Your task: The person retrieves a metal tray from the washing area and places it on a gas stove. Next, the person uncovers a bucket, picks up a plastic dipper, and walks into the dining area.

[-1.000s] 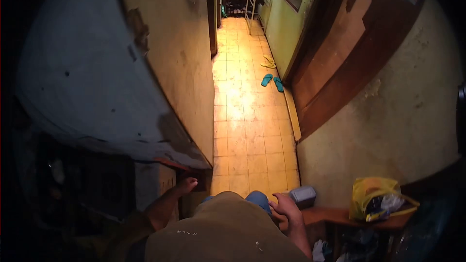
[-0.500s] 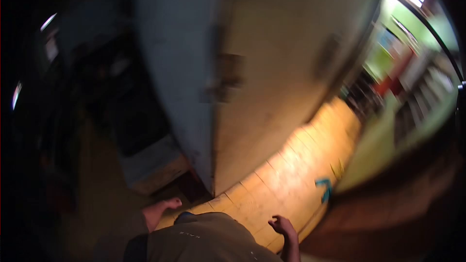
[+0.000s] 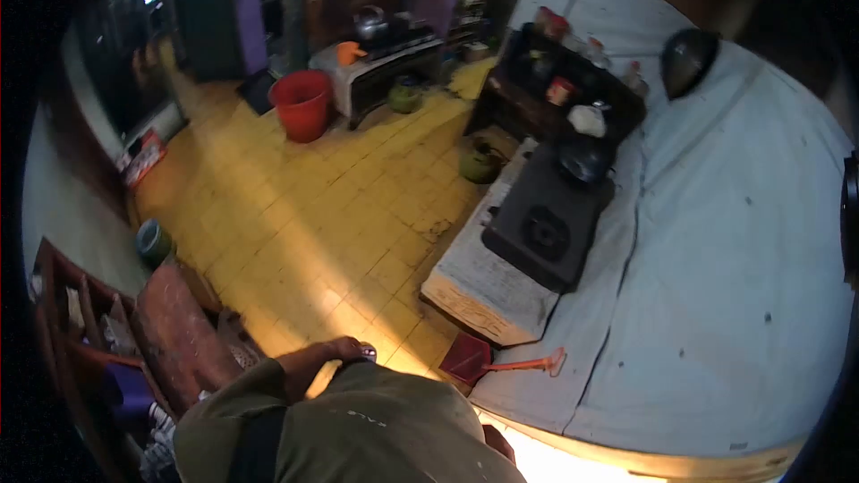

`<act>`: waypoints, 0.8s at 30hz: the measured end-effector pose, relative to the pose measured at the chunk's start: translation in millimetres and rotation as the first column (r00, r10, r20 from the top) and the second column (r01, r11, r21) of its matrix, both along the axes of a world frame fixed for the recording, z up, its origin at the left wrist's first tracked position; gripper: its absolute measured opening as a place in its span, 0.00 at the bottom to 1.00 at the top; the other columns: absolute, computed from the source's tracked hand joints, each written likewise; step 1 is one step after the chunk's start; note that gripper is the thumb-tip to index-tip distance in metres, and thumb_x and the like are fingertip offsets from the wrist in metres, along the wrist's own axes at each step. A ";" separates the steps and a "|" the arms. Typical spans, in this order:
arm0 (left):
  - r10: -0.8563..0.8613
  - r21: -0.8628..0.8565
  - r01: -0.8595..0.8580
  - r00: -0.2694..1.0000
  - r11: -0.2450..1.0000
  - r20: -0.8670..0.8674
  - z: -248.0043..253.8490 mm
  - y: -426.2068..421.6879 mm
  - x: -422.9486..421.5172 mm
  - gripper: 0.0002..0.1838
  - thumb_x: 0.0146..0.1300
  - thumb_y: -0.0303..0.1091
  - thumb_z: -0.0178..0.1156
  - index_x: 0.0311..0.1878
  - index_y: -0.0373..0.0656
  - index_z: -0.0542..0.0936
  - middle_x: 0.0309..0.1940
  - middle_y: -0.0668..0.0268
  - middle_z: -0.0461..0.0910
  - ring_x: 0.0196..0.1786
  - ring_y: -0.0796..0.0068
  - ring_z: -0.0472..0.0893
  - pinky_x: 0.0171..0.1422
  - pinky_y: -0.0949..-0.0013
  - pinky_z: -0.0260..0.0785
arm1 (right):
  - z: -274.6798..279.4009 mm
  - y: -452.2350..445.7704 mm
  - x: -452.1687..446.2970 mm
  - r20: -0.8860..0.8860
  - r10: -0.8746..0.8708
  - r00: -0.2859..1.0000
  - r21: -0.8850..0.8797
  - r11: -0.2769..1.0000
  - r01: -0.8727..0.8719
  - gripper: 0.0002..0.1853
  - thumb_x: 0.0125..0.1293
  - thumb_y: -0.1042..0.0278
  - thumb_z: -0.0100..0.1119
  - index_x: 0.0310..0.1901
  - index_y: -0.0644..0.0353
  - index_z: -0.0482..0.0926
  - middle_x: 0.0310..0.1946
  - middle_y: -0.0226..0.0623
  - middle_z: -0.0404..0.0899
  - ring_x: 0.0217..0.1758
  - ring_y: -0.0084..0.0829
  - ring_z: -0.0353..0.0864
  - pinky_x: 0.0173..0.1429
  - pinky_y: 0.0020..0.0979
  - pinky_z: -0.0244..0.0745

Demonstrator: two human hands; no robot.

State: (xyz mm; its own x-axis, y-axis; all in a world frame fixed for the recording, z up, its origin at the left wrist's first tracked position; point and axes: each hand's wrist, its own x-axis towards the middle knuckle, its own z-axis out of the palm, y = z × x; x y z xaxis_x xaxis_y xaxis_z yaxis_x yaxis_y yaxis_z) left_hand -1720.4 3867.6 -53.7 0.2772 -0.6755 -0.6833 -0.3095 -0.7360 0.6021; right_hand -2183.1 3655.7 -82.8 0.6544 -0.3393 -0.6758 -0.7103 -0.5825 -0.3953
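Observation:
My left hand [image 3: 344,349] is low in front of my olive shirt [image 3: 376,429], over the yellow tiled floor [image 3: 304,241]. Its fingers are small and indistinct, and I cannot make out anything held. A foot [image 3: 367,351] shows just beyond it. At the right edge of the shirt only a bit of dark arm shows; my right hand is out of sight. To the right, a black stove [image 3: 541,224] stands on a whitish counter [image 3: 483,291]. A red dustpan [image 3: 467,358] with an orange handle lies by the counter's foot.
A red bucket [image 3: 301,107] stands ahead beside a low table [image 3: 358,80] with a kettle [image 3: 369,22]. Green gas cylinders [image 3: 480,161] are on the floor. Wooden shelving [image 3: 98,353] is at lower left, and a pale sheet-covered wall [image 3: 734,241] fills the right.
The view has swung left from the tiled corridor, past the wall corner, to the kitchen area. My right hand has gone out of view; my left hand is now nearer the middle.

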 end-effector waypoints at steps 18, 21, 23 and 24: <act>-0.196 -0.982 -0.050 0.980 -0.180 -0.014 498.8 -55.4 261.6 0.11 0.60 0.37 0.53 0.39 0.39 0.77 0.28 0.56 0.76 0.34 0.63 0.75 0.46 0.53 0.66 | -93.9 -217.9 394.8 -0.284 -0.412 0.866 0.832 0.342 0.436 0.09 0.57 0.63 0.52 0.30 0.58 0.76 0.22 0.36 0.71 0.24 0.32 0.66 0.27 0.36 0.63; -0.285 -0.974 -0.098 0.958 -0.204 -0.037 543.4 -82.9 291.7 0.02 0.59 0.24 0.52 0.35 0.40 0.74 0.29 0.55 0.77 0.29 0.58 0.78 0.42 0.45 0.72 | -10.8 -236.6 513.9 -0.097 -0.161 0.982 0.466 0.864 0.188 0.07 0.57 0.67 0.50 0.23 0.56 0.72 0.10 0.35 0.65 0.09 0.31 0.60 0.13 0.35 0.55; -0.336 -0.969 -0.172 0.936 -0.177 -0.105 551.8 -100.5 323.4 0.03 0.60 0.22 0.48 0.32 0.38 0.72 0.28 0.51 0.77 0.29 0.56 0.78 0.44 0.46 0.71 | 134.5 -196.8 610.2 -0.212 -0.663 0.718 0.782 0.326 0.532 0.11 0.59 0.67 0.49 0.19 0.55 0.71 0.10 0.31 0.65 0.10 0.26 0.62 0.14 0.30 0.54; -0.300 -0.978 -0.147 0.949 -0.151 -0.096 556.2 -108.2 341.4 0.03 0.61 0.22 0.48 0.32 0.38 0.71 0.28 0.50 0.77 0.30 0.55 0.78 0.45 0.46 0.71 | 85.2 -234.6 638.9 -0.142 -0.455 0.879 0.672 0.608 0.423 0.12 0.59 0.67 0.46 0.19 0.56 0.72 0.11 0.30 0.66 0.12 0.24 0.62 0.17 0.29 0.56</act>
State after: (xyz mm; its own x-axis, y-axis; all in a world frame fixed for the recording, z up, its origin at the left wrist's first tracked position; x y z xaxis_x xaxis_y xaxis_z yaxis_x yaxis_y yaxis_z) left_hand -1379.0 3759.4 502.5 0.1717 -0.6247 0.7617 -0.0181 0.7711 0.6365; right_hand -1544.2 3421.1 2.5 0.5801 -0.0642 -0.8120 -0.7840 0.2265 -0.5780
